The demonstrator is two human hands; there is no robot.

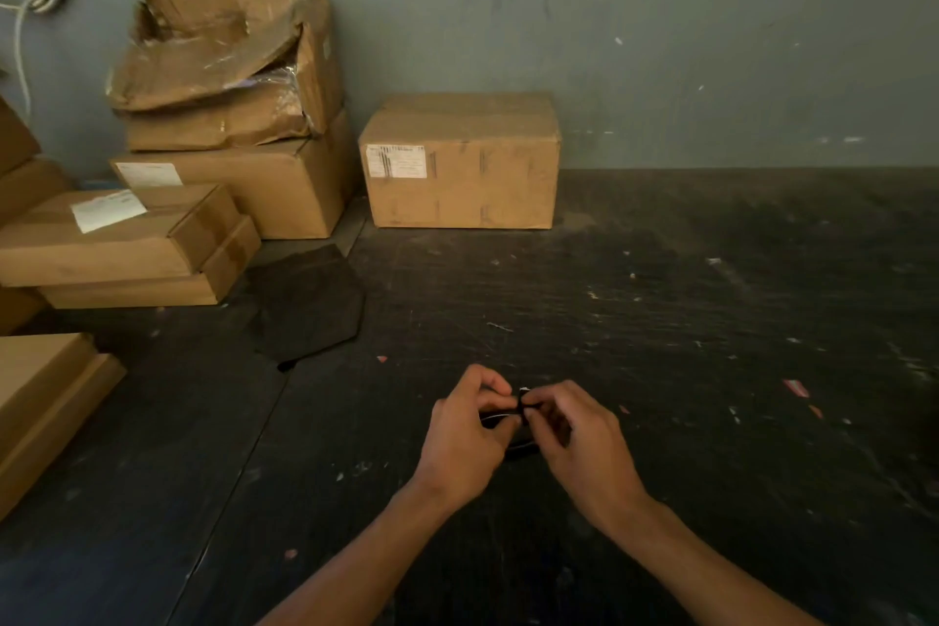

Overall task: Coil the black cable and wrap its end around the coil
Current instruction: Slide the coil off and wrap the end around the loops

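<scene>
You see a closed cardboard box (460, 163) against the grey wall (660, 25), a stack of boxes (223, 153) to its left topped by a crushed one (223, 51), and a dark cloth (310, 302) on the scuffed black table (711, 320)

— What is seen of the table (686, 320)?
— A dark, matt surface, scratched and flecked with pale scraps.
— And the boxes?
— Brown cardboard; the closed box (460, 163) is smooth with a paper label, the top box (223, 61) crumpled, with glossy tape.
— The wall (660, 15)?
— Dull grey, scuffed paint.
</scene>
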